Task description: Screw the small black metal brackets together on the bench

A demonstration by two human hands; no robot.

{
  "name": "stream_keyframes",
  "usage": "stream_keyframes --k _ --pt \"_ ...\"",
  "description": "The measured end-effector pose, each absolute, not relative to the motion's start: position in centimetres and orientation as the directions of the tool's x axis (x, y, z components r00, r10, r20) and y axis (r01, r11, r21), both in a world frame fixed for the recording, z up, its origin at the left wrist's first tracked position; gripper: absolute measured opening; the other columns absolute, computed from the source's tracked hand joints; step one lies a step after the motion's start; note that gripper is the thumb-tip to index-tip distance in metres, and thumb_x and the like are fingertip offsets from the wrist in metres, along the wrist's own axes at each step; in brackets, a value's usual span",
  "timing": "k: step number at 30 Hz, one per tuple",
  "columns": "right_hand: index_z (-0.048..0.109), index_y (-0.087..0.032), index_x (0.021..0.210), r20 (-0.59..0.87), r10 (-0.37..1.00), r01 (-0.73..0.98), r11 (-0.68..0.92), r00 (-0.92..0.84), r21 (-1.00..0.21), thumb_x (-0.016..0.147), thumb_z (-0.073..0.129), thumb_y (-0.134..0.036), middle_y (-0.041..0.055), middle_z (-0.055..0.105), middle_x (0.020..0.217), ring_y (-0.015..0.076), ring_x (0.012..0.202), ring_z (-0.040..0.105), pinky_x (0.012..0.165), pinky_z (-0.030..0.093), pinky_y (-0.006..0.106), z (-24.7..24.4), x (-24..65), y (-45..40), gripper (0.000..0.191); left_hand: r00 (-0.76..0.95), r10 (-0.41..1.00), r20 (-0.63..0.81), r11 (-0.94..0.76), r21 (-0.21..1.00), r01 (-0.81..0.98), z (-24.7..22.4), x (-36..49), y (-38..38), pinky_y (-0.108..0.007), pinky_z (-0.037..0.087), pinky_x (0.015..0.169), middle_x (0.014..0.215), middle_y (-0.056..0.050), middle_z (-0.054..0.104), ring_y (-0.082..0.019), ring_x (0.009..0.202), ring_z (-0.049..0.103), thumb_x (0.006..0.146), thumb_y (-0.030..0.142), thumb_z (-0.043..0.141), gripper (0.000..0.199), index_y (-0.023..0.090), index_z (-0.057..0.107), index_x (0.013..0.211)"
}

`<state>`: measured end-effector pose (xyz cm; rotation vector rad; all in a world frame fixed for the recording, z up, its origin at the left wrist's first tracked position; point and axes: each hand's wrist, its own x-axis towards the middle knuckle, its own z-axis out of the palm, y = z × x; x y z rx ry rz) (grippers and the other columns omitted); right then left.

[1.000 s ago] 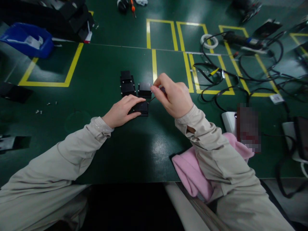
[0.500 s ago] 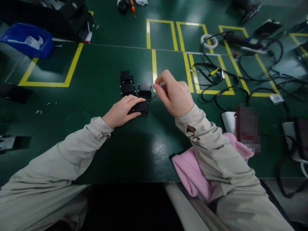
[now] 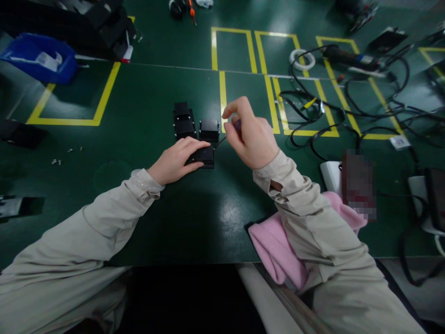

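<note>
On the right hand (image 3: 252, 134), the pointer finger (image 3: 239, 105) has lifted and its knuckle has slid a little toward 1 o'clock. 1 second ago, its tip and the thumb (image 3: 233, 137) were pinched close. Now there is a small gap between the 2, open toward 9 o'clock, and more of the tool's dark handle (image 3: 238, 124) peeks out there.

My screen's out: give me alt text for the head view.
The left hand steadies a small black block on a green table while the right hand holds a thin tool with its tip at the block's right end. Other black blocks sit just beyond, and a pink cloth lies partly under the right sleeve.
</note>
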<state>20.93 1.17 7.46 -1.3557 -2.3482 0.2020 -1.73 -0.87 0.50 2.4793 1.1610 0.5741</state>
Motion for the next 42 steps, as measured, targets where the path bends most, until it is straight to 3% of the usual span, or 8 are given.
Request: stream_keyframes --k 7,13,19,25,32,38,42 --pt "0.054 -0.019 0.108 0.325 0.831 0.782 0.543 -0.450 -0.305 0.100 0.034 -0.046 0.0022 0.065 0.083 0.0146 0.069 0.063 0.070 0.046 0.028 7.37 20.97 1.21 0.035 0.576 0.792 0.204 -0.595 0.469 0.653 0.42 -1.72 -0.88 -0.045 0.047 0.105 0.130 -0.012 0.059 -0.028 0.121 0.056 0.097 0.034 0.056 0.047 0.017 0.051 0.140" --pt "0.051 -0.019 0.115 0.341 0.815 0.758 0.569 -0.468 -0.319 0.099 0.035 -0.031 0.0006 0.064 0.080 0.0119 0.063 0.059 0.068 0.044 0.027 7.21 20.92 1.07 0.026 0.579 0.790 0.201 -0.596 0.476 0.647 0.43 -1.71 -0.87 -0.045 0.047 0.105 0.130 -0.012 0.059 -0.027 0.121 0.056 0.097 0.034 0.056 0.047 0.018 0.051 0.140" --pt "0.053 -0.019 0.108 0.332 0.806 0.752 0.584 -0.490 -0.307 0.101 0.031 -0.046 0.0013 0.063 0.081 0.0130 0.066 0.061 0.068 0.044 0.027 7.19 20.96 1.04 0.036 0.580 0.788 0.206 -0.598 0.476 0.645 0.40 -1.74 -0.83 -0.045 0.047 0.105 0.130 -0.012 0.059 -0.028 0.120 0.056 0.097 0.035 0.056 0.047 0.017 0.051 0.140" --pt "0.052 -0.016 0.118 0.313 0.825 0.760 0.559 -0.471 -0.332 0.099 0.032 -0.033 0.0032 0.064 0.085 0.0140 0.067 0.061 0.071 0.044 0.028 7.29 20.81 0.91 0.032 0.580 0.788 0.206 -0.599 0.471 0.647 0.42 -1.74 -0.87 -0.045 0.047 0.104 0.129 -0.012 0.059 -0.028 0.120 0.056 0.097 0.034 0.056 0.047 0.017 0.051 0.140" --pt "0.056 -0.017 0.112 0.278 0.828 0.769 0.558 -0.488 -0.311 0.101 0.028 -0.045 0.0040 0.065 0.086 0.0153 0.074 0.064 0.072 0.043 0.028 7.50 20.77 0.89 0.042 0.576 0.794 0.194 -0.588 0.483 0.649 0.52 -1.67 -0.88 -0.045 0.046 0.106 0.130 -0.012 0.059 -0.027 0.121 0.056 0.097 0.034 0.055 0.046 0.018 0.051 0.140" --pt "0.053 -0.017 0.117 0.303 0.825 0.763 0.560 -0.477 -0.322 0.100 0.029 -0.033 0.0034 0.066 0.085 0.0144 0.070 0.063 0.071 0.044 0.028 7.62 20.74 0.74 0.034 0.569 0.802 0.182 -0.575 0.494 0.652 0.55 -1.65 -0.88 -0.046 0.045 0.107 0.130 -0.011 0.058 -0.028 0.121 0.055 0.096 0.035 0.055 0.046 0.020 0.051 0.140" --pt "0.055 -0.018 0.112 0.301 0.819 0.759 0.569 -0.488 -0.317 0.101 0.027 -0.041 0.0031 0.066 0.083 0.0142 0.069 0.063 0.070 0.043 0.028 7.65 20.82 0.78 0.038 0.568 0.803 0.179 -0.573 0.494 0.654 0.55 -1.63 -0.88 -0.046 0.045 0.106 0.130 -0.012 0.058 -0.028 0.121 0.055 0.096 0.034 0.056 0.047 0.019 0.050 0.140"
